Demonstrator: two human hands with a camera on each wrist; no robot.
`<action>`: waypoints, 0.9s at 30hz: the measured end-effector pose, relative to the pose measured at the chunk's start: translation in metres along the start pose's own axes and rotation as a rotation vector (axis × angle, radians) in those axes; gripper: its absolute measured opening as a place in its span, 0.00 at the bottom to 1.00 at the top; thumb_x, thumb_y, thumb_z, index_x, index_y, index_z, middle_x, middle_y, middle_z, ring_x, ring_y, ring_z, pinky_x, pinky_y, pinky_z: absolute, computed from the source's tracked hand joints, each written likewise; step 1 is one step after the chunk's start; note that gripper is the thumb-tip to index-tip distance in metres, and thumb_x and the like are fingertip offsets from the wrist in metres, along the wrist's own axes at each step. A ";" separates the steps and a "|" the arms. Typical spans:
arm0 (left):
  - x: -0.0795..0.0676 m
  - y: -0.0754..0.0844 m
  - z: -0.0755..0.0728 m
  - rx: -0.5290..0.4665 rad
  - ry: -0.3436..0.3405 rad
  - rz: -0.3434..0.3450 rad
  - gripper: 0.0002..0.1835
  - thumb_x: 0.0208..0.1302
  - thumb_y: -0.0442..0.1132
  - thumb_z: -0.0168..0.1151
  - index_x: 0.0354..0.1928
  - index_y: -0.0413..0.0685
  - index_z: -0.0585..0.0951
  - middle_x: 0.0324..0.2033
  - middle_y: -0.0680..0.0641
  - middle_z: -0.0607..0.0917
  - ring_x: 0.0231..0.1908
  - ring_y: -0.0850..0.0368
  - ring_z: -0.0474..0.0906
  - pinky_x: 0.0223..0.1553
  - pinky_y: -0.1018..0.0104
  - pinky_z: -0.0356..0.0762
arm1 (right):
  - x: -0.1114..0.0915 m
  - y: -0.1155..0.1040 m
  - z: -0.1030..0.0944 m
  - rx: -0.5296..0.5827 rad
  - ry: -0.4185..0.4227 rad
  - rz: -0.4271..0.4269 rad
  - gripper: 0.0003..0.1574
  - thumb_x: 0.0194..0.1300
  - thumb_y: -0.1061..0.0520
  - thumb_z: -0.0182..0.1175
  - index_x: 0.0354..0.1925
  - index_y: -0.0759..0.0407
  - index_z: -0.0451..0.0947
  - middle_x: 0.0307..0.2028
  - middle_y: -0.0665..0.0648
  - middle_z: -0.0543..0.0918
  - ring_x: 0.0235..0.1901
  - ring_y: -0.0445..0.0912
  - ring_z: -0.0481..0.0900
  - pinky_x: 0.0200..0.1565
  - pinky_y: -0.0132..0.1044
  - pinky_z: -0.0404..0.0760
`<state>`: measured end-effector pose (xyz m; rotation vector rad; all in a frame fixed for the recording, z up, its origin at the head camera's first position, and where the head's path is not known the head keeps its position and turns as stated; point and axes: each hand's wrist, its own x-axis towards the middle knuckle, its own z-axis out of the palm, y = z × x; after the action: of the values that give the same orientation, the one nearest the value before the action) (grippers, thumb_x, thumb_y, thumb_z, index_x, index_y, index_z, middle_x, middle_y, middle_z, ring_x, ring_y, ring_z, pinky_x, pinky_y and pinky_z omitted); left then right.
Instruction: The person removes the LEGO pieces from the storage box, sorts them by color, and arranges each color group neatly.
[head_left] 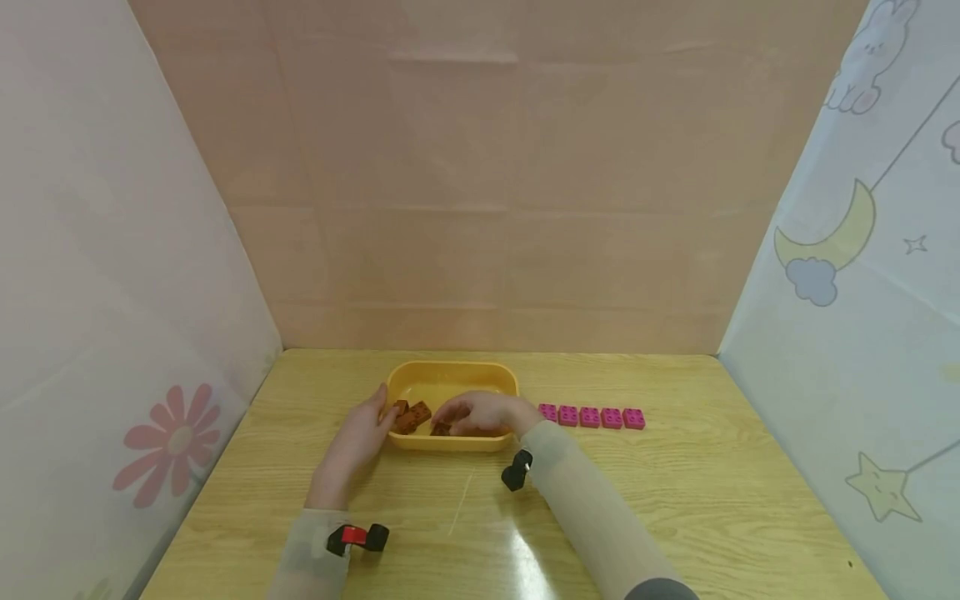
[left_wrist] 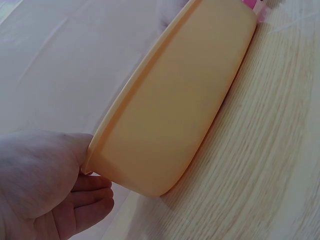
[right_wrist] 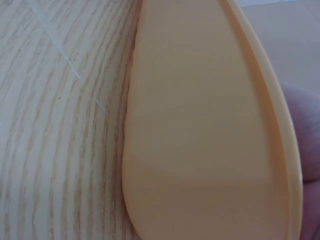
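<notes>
A yellow plastic tub [head_left: 450, 444] stands on the table, and my left hand [head_left: 362, 429] grips its left end by the rim. In the left wrist view the left hand [left_wrist: 45, 182] has the rim between thumb and fingers. Several brown toy building bricks [head_left: 412, 418] lie in the tub's left part. Reaching over the right side, my right hand [head_left: 480, 412] is down inside the tub, its curled fingers pinching a brown brick [head_left: 441, 429] near the front wall. The tub wall [right_wrist: 200, 130] hides most of that hand in the right wrist view.
A straight row of several pink building bricks [head_left: 590, 417] lies on the table to the right of the tub, partly behind the right wrist. The wooden table [head_left: 712, 517] meets a plain back wall [head_left: 487, 250] and patterned side panels.
</notes>
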<state>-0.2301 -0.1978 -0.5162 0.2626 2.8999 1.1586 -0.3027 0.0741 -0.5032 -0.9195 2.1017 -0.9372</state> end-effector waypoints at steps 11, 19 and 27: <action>-0.001 0.001 -0.001 0.008 0.003 0.022 0.36 0.86 0.41 0.53 0.81 0.25 0.54 0.78 0.27 0.60 0.76 0.31 0.61 0.74 0.36 0.63 | -0.003 -0.004 -0.001 0.062 0.081 0.052 0.20 0.81 0.61 0.60 0.67 0.58 0.81 0.62 0.54 0.85 0.65 0.51 0.79 0.72 0.51 0.73; -0.001 0.000 -0.001 -0.002 0.004 0.009 0.36 0.86 0.42 0.53 0.81 0.25 0.54 0.79 0.28 0.59 0.76 0.31 0.62 0.75 0.36 0.62 | -0.004 -0.006 -0.004 0.069 0.192 0.078 0.23 0.80 0.53 0.63 0.67 0.60 0.80 0.63 0.56 0.83 0.65 0.53 0.78 0.70 0.53 0.75; 0.000 0.001 -0.001 0.000 0.000 -0.014 0.36 0.86 0.44 0.52 0.81 0.26 0.54 0.79 0.30 0.59 0.77 0.32 0.60 0.76 0.37 0.60 | -0.004 -0.002 -0.011 0.207 0.282 0.022 0.26 0.80 0.51 0.63 0.68 0.62 0.77 0.60 0.59 0.85 0.59 0.54 0.83 0.61 0.48 0.84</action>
<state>-0.2303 -0.1979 -0.5146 0.2423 2.8963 1.1571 -0.3081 0.0804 -0.4950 -0.6893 2.1869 -1.3085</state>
